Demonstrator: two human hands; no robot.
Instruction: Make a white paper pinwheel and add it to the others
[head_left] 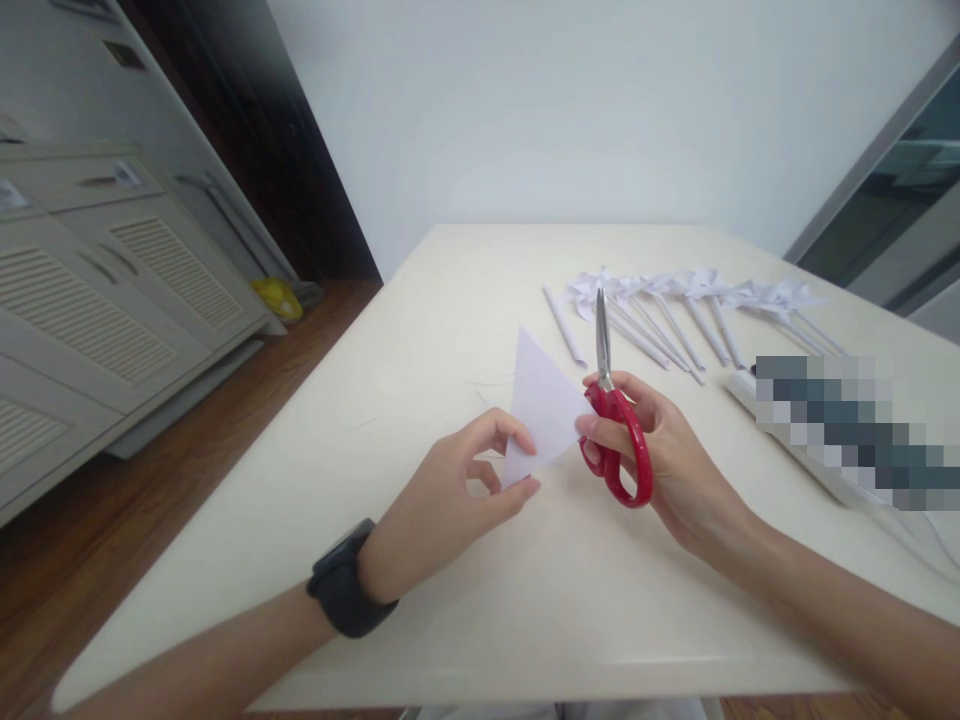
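- One folded white paper triangle [541,400], plain and crisp-edged, apex pointing away from the person, held just above the cream table [420,330] near its front middle.
- Left hand [457,480]: thumb and fingers pinched closed on the triangle's lower corner; black wristband [346,592] on that wrist.
- Right hand [660,450]: fingers curled through the red handles of one pair of scissors [615,420], fingertips also touching the triangle's right edge; steel blades closed and pointing away from the person.
- Paper pinwheels [690,290] on rolled white sticks lie in a row at the far right of the table; roughly six or seven, overlapping, exact count unclear.
- One loose rolled stick [562,325] lies just left of that row.
- Pixelated block [847,425] hides most of a white object on the right; identity cannot be told.
- Both forearms cut off by the lower frame edge.
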